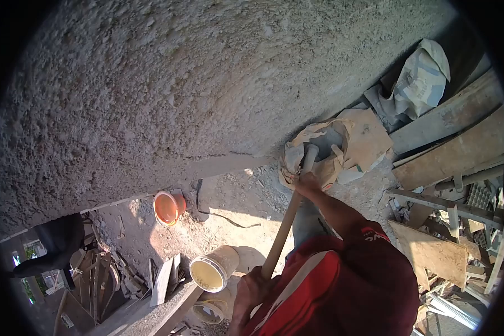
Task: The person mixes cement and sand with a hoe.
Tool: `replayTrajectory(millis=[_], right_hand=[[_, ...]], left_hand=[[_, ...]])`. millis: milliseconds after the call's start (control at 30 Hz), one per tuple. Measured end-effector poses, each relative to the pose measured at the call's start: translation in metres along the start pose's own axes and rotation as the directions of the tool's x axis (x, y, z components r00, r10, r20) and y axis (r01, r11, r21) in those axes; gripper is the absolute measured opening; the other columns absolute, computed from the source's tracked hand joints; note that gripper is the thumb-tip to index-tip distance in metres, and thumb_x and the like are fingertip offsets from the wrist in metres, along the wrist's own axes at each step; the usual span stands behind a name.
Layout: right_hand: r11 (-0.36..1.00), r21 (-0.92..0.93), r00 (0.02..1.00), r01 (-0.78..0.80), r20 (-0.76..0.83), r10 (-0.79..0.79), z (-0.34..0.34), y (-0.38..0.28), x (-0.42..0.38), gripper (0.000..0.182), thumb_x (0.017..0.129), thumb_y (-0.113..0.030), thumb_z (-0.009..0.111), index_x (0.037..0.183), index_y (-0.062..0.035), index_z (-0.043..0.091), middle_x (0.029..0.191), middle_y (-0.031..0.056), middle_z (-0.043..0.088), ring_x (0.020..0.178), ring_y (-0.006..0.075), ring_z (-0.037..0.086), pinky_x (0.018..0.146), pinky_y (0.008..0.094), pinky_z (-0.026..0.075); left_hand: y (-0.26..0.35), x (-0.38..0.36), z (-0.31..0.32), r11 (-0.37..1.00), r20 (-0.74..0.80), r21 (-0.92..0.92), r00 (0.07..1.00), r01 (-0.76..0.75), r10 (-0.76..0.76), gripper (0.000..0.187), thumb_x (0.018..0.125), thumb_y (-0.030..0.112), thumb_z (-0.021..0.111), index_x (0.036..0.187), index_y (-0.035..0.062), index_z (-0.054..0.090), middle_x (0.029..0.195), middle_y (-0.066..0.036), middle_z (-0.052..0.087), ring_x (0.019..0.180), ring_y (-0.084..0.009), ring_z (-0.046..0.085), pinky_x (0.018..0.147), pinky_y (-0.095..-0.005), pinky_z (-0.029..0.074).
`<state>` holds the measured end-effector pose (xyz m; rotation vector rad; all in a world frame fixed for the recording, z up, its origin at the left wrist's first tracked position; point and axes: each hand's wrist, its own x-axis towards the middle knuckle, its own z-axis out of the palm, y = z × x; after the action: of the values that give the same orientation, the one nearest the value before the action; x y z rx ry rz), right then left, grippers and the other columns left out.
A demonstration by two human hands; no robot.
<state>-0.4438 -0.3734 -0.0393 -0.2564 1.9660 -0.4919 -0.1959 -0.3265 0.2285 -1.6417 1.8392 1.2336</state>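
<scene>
My right hand (307, 182) is closed round a long wooden handle (285, 224), low down near where it enters an open paper cement bag (294, 154). The tool's head is hidden inside the bag. My left hand (251, 288) grips the same handle near its upper end, close to my red shirt (341, 285). The bag stands on the dusty ground at the foot of a rough plastered wall (196, 84).
An orange bucket (168, 207) sits by the wall's base. A white bucket (214, 269) lies on its side, another one (207, 311) below it. Planks (459, 140), wood scraps and a white sack (421, 78) crowd the right. A black cable (227, 218) crosses the ground.
</scene>
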Motion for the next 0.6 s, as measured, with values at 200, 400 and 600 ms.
replayTrajectory(millis=[200, 400, 600], right_hand=[[0.092, -0.005, 0.077, 0.996, 0.596, -0.799, -0.062, -0.034, -0.138, 0.046, 0.062, -0.017, 0.066, 0.106, -0.0038, 0.056, 0.102, 0.0149, 0.054, 0.104, 0.0293, 0.052, 0.087, 0.0440, 0.038], [0.037, 0.103, -0.023, 0.994, 0.530, -0.848, -0.028, -0.066, -0.145, 0.020, 0.061, -0.017, 0.071, 0.069, -0.0069, 0.055, 0.067, 0.0112, 0.059, 0.066, 0.0334, 0.060, 0.059, 0.0414, 0.046], [0.332, 0.392, 0.262, 0.858, 0.223, -0.939, -0.092, -0.100, -0.102, 0.027, 0.069, -0.004, 0.072, 0.095, 0.0013, 0.065, 0.085, 0.0073, 0.067, 0.078, 0.0109, 0.060, 0.069, 0.0278, 0.048]], left_hand=[[0.050, 0.004, -0.016, 0.995, -0.055, -0.083, 0.997, -0.058, 0.053, 0.042, 0.076, 0.038, 0.070, 0.087, -0.0016, 0.060, 0.075, -0.025, 0.063, 0.075, -0.0401, 0.064, 0.063, -0.0450, 0.050], [0.039, -0.014, 0.000, 0.818, -0.482, -0.500, 0.876, -0.284, 0.009, 0.048, 0.087, 0.039, 0.058, 0.110, -0.0028, 0.056, 0.088, -0.018, 0.065, 0.074, -0.0292, 0.063, 0.065, -0.0383, 0.049], [-0.072, -0.090, 0.122, 0.404, -0.496, -0.867, 0.599, -0.293, -0.629, 0.051, 0.092, 0.040, 0.051, 0.120, -0.0013, 0.053, 0.096, -0.009, 0.062, 0.072, -0.0129, 0.050, 0.069, -0.0276, 0.042]])
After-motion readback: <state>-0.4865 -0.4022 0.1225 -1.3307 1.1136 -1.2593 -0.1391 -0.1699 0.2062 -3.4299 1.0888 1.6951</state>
